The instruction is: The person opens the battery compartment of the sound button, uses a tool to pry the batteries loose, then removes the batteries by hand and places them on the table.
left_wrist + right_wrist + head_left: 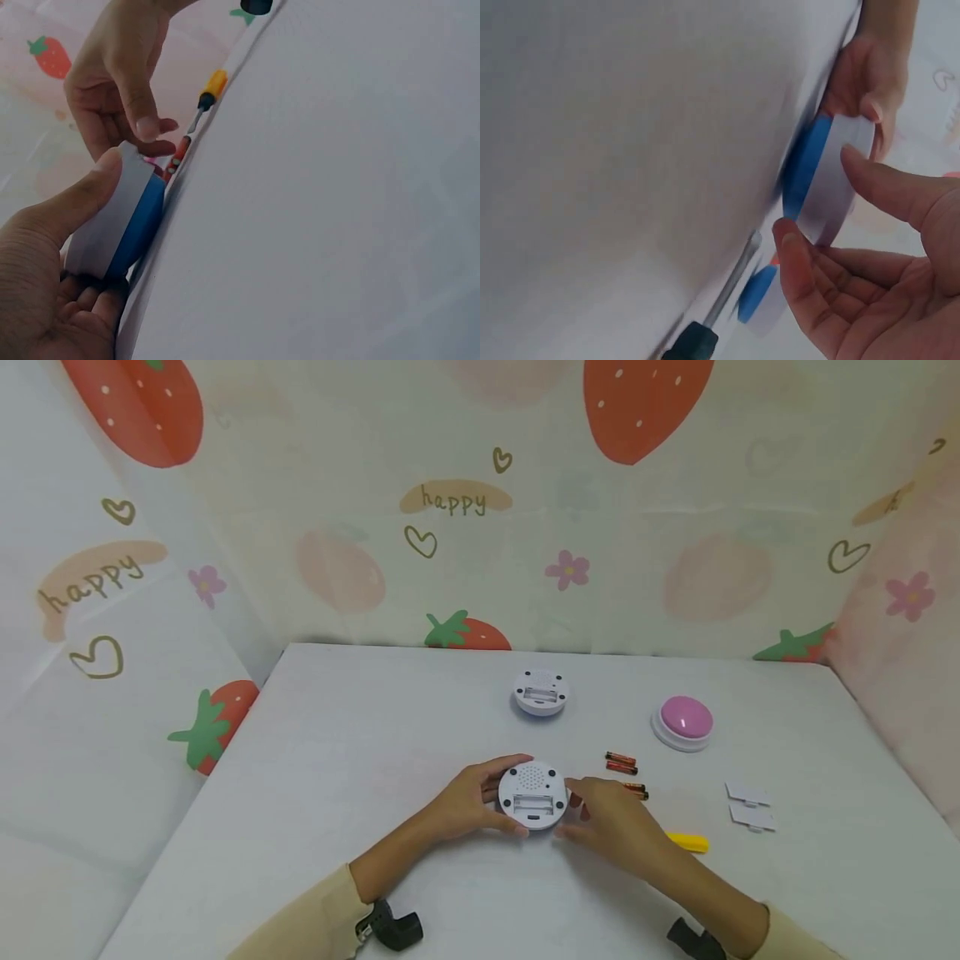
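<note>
My left hand (471, 802) grips a round white push button (533, 795) by its left side, thumb at the near edge and fingers behind. It is upside down: a speaker grille, dark feet and a bare battery slot face up. Its blue dome (140, 225) points down at the table in the left wrist view. At its right edge is my right hand (611, 822), thumb and index finger spread around the rim with fingers loosely bent. In the right wrist view, the right thumb (885, 184) overlaps the white rim.
Behind stands another upturned push button (540, 693). A pink-domed button (686, 722) sits at right rear. Several small batteries (621, 763) lie beyond my right hand, two white battery covers (752, 817) further right. A yellow-handled screwdriver (687, 842) is partly hidden by my right arm.
</note>
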`<action>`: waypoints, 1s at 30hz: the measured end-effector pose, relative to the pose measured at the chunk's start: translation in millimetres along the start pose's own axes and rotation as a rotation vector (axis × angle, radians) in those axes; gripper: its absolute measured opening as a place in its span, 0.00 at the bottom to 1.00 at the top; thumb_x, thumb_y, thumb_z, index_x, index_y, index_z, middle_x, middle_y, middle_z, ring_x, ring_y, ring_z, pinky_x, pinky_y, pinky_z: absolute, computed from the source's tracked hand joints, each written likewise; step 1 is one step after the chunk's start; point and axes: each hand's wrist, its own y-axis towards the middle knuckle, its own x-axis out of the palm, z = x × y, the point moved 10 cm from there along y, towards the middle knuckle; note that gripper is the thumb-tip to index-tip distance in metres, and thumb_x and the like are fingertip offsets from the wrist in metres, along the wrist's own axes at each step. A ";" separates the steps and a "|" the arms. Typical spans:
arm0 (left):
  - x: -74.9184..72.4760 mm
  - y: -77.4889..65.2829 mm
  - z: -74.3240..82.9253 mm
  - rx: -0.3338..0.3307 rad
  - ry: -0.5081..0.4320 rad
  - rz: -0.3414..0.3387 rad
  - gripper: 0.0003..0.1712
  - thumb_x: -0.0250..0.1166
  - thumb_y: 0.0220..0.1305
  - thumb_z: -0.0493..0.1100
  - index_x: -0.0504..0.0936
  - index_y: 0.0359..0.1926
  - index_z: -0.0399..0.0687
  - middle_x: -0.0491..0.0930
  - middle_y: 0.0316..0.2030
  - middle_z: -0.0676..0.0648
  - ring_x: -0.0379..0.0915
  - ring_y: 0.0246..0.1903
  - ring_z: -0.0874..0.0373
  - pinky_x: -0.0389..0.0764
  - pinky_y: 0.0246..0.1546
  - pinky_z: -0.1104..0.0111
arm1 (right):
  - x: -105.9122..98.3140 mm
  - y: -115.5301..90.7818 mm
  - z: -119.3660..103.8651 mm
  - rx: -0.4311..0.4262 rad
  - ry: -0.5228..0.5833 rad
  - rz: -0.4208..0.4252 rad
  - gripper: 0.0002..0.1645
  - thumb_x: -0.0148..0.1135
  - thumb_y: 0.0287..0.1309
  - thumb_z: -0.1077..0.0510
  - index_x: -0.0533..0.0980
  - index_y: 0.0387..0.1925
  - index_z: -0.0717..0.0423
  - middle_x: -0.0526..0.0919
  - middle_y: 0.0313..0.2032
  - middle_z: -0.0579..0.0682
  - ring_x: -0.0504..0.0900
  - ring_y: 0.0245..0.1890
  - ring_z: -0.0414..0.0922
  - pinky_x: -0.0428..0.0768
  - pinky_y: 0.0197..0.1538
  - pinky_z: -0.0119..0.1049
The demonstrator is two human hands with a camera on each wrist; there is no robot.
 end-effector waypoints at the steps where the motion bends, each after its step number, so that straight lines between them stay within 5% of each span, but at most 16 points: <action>1: 0.5 0.4 -0.1 0.004 -0.005 -0.002 0.56 0.83 0.44 0.31 0.67 0.75 0.50 0.69 0.70 0.49 0.69 0.67 0.56 0.73 0.63 0.71 | 0.6 0.2 0.4 0.002 0.003 0.009 0.39 0.81 0.49 0.53 0.78 0.62 0.61 0.82 0.33 0.44 0.77 0.32 0.40 0.80 0.35 0.31; 7: -4.3 0.4 4.3 0.020 -0.030 0.020 0.56 0.83 0.44 0.31 0.67 0.75 0.50 0.71 0.69 0.47 0.72 0.64 0.55 0.77 0.60 0.69 | -4.5 3.2 -7.6 -0.049 0.020 0.087 0.38 0.82 0.47 0.55 0.79 0.59 0.64 0.82 0.31 0.43 0.76 0.30 0.39 0.79 0.32 0.29; 13: -25.7 1.1 11.5 0.047 -0.020 0.065 0.55 0.83 0.46 0.33 0.66 0.75 0.49 0.73 0.67 0.47 0.76 0.61 0.53 0.79 0.58 0.69 | -14.1 12.5 -21.9 -0.131 0.130 0.130 0.40 0.79 0.52 0.57 0.74 0.65 0.66 0.84 0.38 0.48 0.79 0.33 0.39 0.80 0.33 0.27; 21: -77.9 12.4 24.0 0.101 0.046 0.130 0.54 0.82 0.46 0.34 0.67 0.74 0.48 0.72 0.68 0.44 0.75 0.62 0.50 0.78 0.59 0.68 | -12.1 41.0 -38.9 -0.128 0.426 0.034 0.44 0.69 0.64 0.53 0.62 0.75 0.60 0.76 0.66 0.55 0.83 0.52 0.49 0.85 0.52 0.41; 25: -103.2 21.5 27.0 0.105 0.099 0.107 0.55 0.81 0.48 0.32 0.64 0.76 0.47 0.69 0.70 0.43 0.72 0.64 0.49 0.77 0.60 0.68 | -5.9 60.5 -50.6 -0.095 0.556 -0.024 0.46 0.66 0.67 0.53 0.55 0.78 0.57 0.63 0.75 0.52 0.75 0.67 0.51 0.79 0.62 0.46; 30: -134.2 38.1 27.7 0.083 0.140 0.072 0.55 0.80 0.50 0.31 0.63 0.77 0.48 0.66 0.71 0.43 0.70 0.65 0.48 0.77 0.60 0.69 | -0.1 88.4 -60.7 -0.064 0.722 -0.035 0.48 0.65 0.67 0.55 0.50 0.80 0.56 0.55 0.78 0.49 0.66 0.73 0.47 0.72 0.67 0.43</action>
